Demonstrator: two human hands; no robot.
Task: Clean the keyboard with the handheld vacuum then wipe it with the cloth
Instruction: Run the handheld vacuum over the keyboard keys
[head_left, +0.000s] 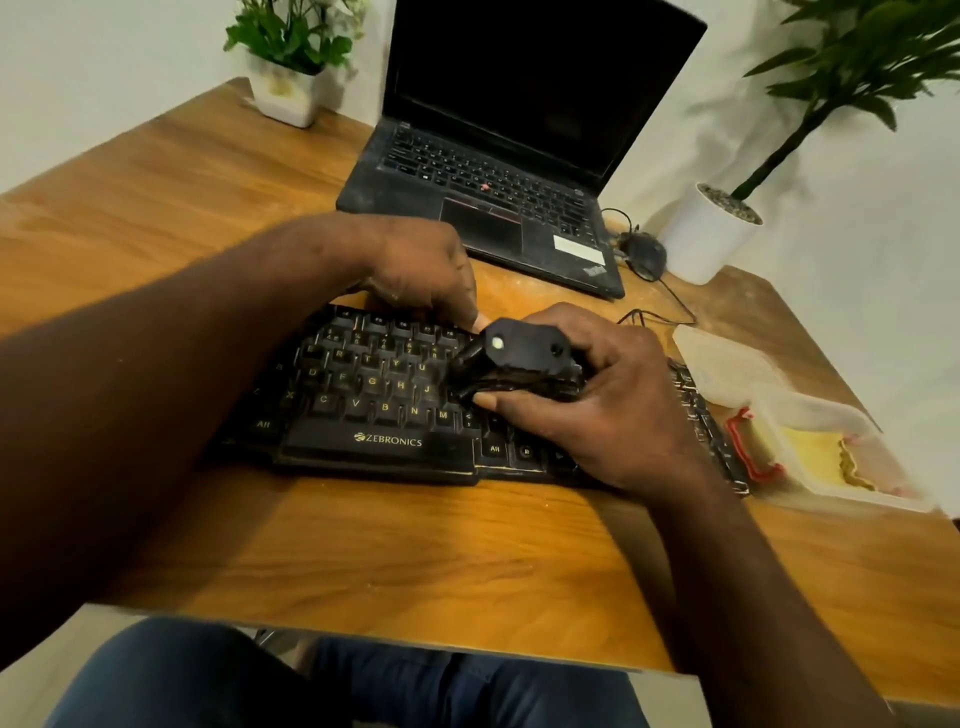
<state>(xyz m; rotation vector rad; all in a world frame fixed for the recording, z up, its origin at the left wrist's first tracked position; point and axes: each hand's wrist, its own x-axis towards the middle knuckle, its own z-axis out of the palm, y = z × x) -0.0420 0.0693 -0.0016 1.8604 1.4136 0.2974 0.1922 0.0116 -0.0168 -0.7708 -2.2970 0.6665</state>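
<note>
A black Zebronics keyboard (374, 410) lies across the middle of the wooden table (363, 551). My right hand (597, 395) grips a small black handheld vacuum (519, 364) over the keyboard's middle keys, its nozzle end pointing left and down at the keys. My left hand (421, 270) rests at the keyboard's far edge, fingers curled down, a fingertip touching the vacuum's top. Whether it holds anything is unclear. A yellow cloth (815, 457) lies in a clear plastic box (831, 415) at the right.
An open black laptop (498, 171) stands behind the keyboard. A black mouse (647, 254) with its cable lies right of it. White plant pots stand at the back left (285, 98) and back right (706, 234). A clear lid (722, 358) lies beside the box.
</note>
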